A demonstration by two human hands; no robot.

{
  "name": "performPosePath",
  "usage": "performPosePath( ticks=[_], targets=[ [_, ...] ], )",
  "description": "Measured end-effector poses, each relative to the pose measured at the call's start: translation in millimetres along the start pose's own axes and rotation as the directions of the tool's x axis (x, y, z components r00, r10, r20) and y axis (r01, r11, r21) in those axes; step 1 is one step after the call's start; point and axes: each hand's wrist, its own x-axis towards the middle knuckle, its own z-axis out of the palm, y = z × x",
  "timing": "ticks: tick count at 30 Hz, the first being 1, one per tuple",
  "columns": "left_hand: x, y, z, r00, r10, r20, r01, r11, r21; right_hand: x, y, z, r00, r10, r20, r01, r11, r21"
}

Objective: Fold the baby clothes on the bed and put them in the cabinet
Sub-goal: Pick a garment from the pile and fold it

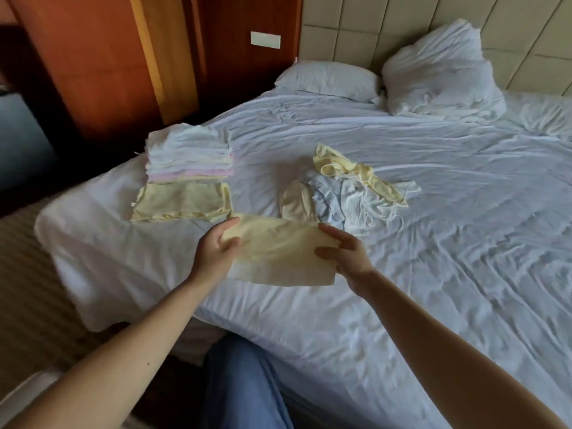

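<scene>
Pale yellow garment (278, 252), folded flat.

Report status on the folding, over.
Left hand and right hand both grip yellow garment over bed. Loose pile unfolded beyond it; folded stack far left. Nothing blocks.

On the bed (433, 243), a folded stack (189, 156) sits left of centre, with a flat folded piece (182, 202) directly below it in the frame. A loose heap (349, 193) lies at centre, to their right. Below these, a garment (278, 252) is held between the left hand (215, 252) and the right hand (346, 258). Two pillows (328, 80) lie at the upper right, against the headboard (402, 23).
</scene>
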Motion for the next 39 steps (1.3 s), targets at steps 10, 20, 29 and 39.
performPosePath(
  ticks=[10,20,29,39],
  targets=[
    [97,-32,-127,0.980,-0.012,-0.196,0.035,0.993,0.114,131,-20,153,0.987,-0.056,0.153,0.067,0.996,-0.065],
    [195,-103,-185,0.960,-0.054,-0.276,0.124,0.962,0.244,256,6,244,0.989,-0.053,0.135,0.074,0.985,-0.156],
    [211,-169,-183,0.969,-0.094,-0.228,0.225,0.719,0.658,294,60,264,0.989,-0.137,-0.051,0.094,0.865,-0.493],
    [228,-154,-167,0.981,0.192,-0.014,-0.091,0.530,0.843,294,50,277,0.834,-0.493,0.248,0.443,0.329,-0.834]
  ],
)
